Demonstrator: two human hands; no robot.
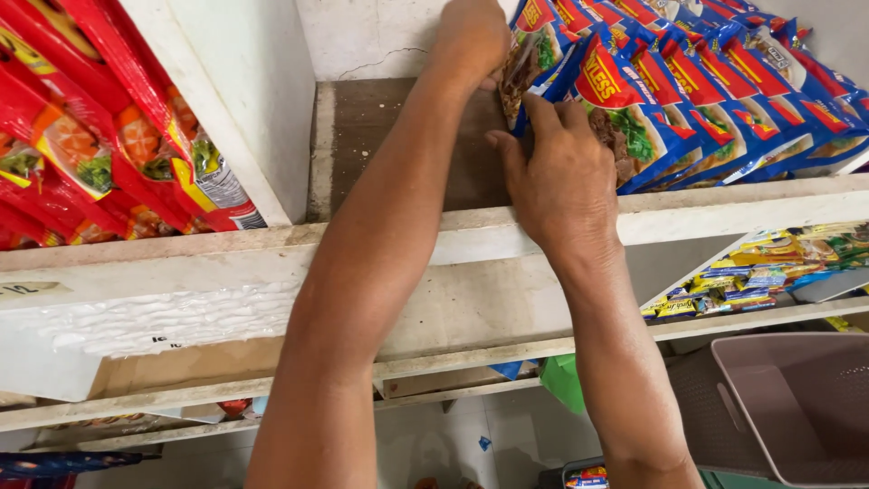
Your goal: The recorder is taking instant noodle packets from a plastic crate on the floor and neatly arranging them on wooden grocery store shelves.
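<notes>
Blue packets (706, 100) stand in a leaning row on the right part of a white shelf (724, 210), and both hands meet at the row's left end. Nearest, low on the right, a grey basket (797, 407) sits below the shelf, cut off by the picture's edge. Above it, on a lower shelf, lie small yellow-and-blue packs (751, 276), too small to make out further. Bits of green and blue show beneath the shelf boards, too hidden to name.

Both forearms rise from the near edge to the shelf. The right hand (563, 181) lies with its back to the camera, fingers spread flat against the face of the nearest blue packet at the row's left end, thumb pointing left. It presses rather than clasps; its palm is hidden, so nothing shows whether anything is pinched. Farther back, the left hand (469, 38) is closed at the top corner of the row's leftmost packet, right against the back wall (380, 36). Its fingers are hidden behind the knuckles, and its top is cut off by the upper edge.

Left of the hands the brown shelf floor (398, 145) lies bare. A white divider (240, 100) parts it from red packets (100, 145) at far left, which run out of the picture.
</notes>
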